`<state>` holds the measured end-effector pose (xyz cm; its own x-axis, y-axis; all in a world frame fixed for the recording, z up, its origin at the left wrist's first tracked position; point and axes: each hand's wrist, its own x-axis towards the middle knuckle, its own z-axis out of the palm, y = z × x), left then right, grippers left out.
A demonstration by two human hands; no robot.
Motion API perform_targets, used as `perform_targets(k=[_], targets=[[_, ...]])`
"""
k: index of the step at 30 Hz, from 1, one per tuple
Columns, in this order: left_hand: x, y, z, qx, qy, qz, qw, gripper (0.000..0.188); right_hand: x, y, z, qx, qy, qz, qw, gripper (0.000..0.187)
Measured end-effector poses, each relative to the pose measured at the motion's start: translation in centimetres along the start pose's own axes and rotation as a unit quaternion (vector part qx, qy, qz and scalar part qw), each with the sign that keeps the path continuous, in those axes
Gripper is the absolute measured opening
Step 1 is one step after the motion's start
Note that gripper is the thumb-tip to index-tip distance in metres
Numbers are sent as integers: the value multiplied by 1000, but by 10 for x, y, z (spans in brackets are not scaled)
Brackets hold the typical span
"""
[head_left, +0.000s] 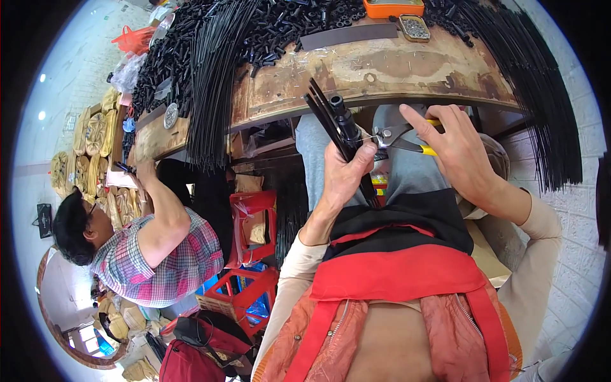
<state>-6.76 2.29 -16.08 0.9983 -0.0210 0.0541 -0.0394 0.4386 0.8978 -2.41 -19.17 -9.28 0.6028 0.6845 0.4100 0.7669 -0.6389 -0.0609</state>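
1. Below the worn wooden tabletop, over the person's lap, both hands work close together.
2. Left hand is clenched around a bundle of thin black rods, tilted up and away so the capped top end sits clear of the fist, where it can be reached.
3. Right hand grasps yellow-handled pliers, fingers wrapped over the handles; the metal nose points left and meets a thin wire just beside the bundle's upper part. Whether the nose actually grips the wire is too small to tell.
4. Holding the bundle near the lap seems to steady it against the tool's pull.
5. On the tabletop lie heaps of short black tubes, and long black rods hang over its edge within easy reach, beside an orange box and a small tin.
6. To the left, another person in a checked shirt reaches up to the same tabletop.
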Motion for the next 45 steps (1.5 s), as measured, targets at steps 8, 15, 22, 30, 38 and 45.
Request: perform_targets(k=[8,15,22,30,38,45], targets=[[0,-5,-2,1,5,-1,1000,23,2,-8,-19,-121,-1,-12,993,57],[-1,-6,-4,43,-8,-14,999,24,0,0,-5,23,-14,50,998,59],[0,-6,0,19,-23,-3,1000,23,-5,-1,0,62,-24,56,996,61],[8,-9,4,15,-25,7,1000,23,0,4,2,52,-8,49,997,61],[0,3,12,147,35,-55,987,10,4,22,-24,16,-83,-50,995,49],[-20,4,7,93,-87,-111,986,10,-2,-2,-50,528,-459,269,662,55]])
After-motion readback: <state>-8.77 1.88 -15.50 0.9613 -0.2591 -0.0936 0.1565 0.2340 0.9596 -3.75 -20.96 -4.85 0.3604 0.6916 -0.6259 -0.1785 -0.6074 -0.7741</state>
